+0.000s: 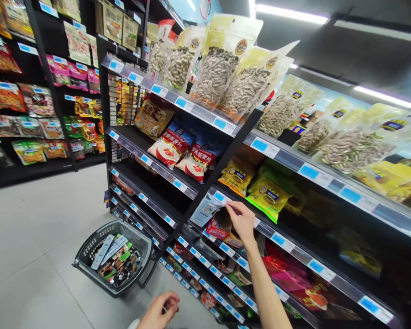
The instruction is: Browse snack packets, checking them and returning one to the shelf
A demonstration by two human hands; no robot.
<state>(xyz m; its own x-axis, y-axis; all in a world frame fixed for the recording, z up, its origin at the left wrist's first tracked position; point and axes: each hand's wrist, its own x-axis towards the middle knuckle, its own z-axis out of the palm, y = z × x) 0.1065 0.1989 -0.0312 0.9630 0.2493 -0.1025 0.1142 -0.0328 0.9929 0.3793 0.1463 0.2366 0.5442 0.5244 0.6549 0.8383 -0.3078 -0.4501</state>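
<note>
My right hand (241, 220) reaches to the front edge of a shelf, thumb and fingertips pinched together by the price-label rail. At its fingertips are a light-blue packet (202, 211) and a dark and red pack (218, 226); what exactly the fingers pinch is unclear. Low in the view, my left hand (160, 310) hangs in front of the shelves with loosely curled fingers and nothing in it. A dark grey shopping basket (85, 242) stands on the floor to its left, holding light-blue packs (112, 250) and several small dark and green packets (123, 269).
Above my right hand lie yellow (237, 177) and green snack bags (267, 194). Red-and-white bags (171, 145) sit left of the shelf post (205, 192). Tall seed bags (214, 68) stand on top. Another rack of snacks (37, 98) rises at the far left, beyond the tiled floor (30, 219).
</note>
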